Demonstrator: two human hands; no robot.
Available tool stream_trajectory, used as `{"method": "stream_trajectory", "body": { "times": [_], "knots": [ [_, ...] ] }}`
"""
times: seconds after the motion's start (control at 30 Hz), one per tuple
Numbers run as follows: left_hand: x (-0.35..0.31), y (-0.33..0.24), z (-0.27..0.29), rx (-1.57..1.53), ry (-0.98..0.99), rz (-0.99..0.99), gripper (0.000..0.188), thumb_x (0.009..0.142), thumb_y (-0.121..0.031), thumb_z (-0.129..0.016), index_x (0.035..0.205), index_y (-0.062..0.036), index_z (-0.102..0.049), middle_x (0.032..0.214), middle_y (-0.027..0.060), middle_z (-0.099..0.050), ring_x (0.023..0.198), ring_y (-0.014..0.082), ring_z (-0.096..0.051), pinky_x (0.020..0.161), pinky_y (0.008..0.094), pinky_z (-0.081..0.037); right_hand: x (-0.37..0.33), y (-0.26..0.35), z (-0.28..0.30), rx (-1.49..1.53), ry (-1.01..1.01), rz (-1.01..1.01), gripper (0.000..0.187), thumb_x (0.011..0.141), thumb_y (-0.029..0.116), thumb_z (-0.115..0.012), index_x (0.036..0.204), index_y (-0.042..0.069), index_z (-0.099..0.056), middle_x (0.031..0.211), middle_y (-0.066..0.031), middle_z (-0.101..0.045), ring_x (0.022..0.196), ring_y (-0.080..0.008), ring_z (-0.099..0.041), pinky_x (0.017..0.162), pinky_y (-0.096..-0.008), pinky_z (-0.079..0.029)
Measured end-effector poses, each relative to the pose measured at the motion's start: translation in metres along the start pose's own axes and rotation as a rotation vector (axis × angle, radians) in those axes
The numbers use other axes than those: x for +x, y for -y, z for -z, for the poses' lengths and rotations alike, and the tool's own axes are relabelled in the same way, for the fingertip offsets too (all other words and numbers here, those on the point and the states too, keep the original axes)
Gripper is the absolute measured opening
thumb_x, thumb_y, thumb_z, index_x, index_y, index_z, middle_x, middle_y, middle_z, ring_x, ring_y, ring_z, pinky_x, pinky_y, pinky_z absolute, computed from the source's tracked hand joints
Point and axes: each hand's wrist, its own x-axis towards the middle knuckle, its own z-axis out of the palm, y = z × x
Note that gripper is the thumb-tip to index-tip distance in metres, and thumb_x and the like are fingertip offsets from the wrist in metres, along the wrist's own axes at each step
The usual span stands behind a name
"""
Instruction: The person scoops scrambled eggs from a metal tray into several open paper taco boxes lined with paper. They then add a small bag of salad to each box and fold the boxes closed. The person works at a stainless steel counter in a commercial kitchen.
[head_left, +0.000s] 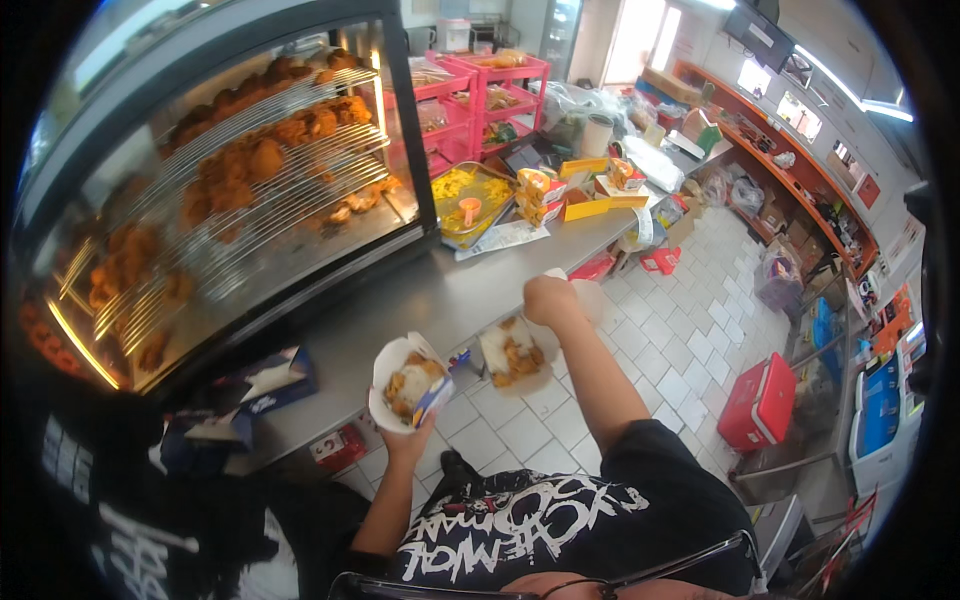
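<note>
My left hand [404, 440] is wrapped round the lower part of a paper takeaway box [437, 402], white inside with a blue printed side. Its flaps stand open, and white rice with pieces of fried food [410, 380] shows inside. Beside it, at the near edge of the steel counter, a second open takeaway box [546, 375] contains rice and browned pieces. Just beyond that box, my right hand [550, 300] is closed, fingers curled under and turned away. A pale rounded container [588, 300] is partly hidden behind this hand; whether I grip anything there is hidden.
A glass warming cabinet [270, 170] with fried chicken on racks fills the left. On the counter [470, 285] stand a tray of yellow pieces [455, 225], orange-yellow boxes [540, 190] and folded dark-blue boxes [265, 385]. Another person in black [200, 530] is close on my left. A red cooler [757, 402] sits right.
</note>
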Motion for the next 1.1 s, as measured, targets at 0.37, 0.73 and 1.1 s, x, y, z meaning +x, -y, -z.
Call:
{"method": "stream_trajectory", "body": {
  "times": [0.37, 0.73, 1.1],
  "knots": [
    [0.147, 0.066, -0.135, 0.389, -0.087, 0.129, 0.112, 0.063, -0.009, -0.084, 0.146, -0.0004, -0.009, 0.142, 0.0204, -0.025, 0.134, 0.0304, -0.032, 0.109, 0.0386, -0.031, 0.22, -0.013, 0.018, 0.17, 0.22, 0.198, 0.025, 0.082, 0.021, -0.063, 0.096, 0.002, -0.071, 0.099, -0.0156, -0.07, 0.094, -0.0312, -0.067, 0.079, -0.0409, -0.054],
    [0.226, -0.085, -0.232, 0.841, -0.428, -0.139, 0.039, 0.072, 0.002, -0.06, 0.111, -0.0023, -0.057, 0.121, 0.0197, -0.053, 0.114, 0.0334, -0.052, 0.097, 0.0439, -0.041, 0.43, -0.006, 0.002, -0.24, -0.049, 1.515, 0.017, 0.08, 0.022, -0.067, 0.088, 0.008, -0.071, 0.093, -0.0114, -0.065, 0.093, -0.0291, -0.063, 0.075, -0.0398, -0.052],
    [0.359, -0.03, -0.32, 1.201, 0.449, 0.537, 0.022, 0.083, -0.019, -0.063, 0.097, -0.0024, -0.065, 0.103, 0.0194, -0.063, 0.102, 0.0303, -0.06, 0.101, 0.0449, -0.04, 0.501, -0.053, 0.038, -0.163, 0.372, 1.163, 0.017, 0.087, 0.027, -0.051, 0.085, 0.018, -0.065, 0.082, -0.0164, -0.065, 0.076, -0.0358, -0.064, 0.063, -0.0429, -0.048]
  ]
}}
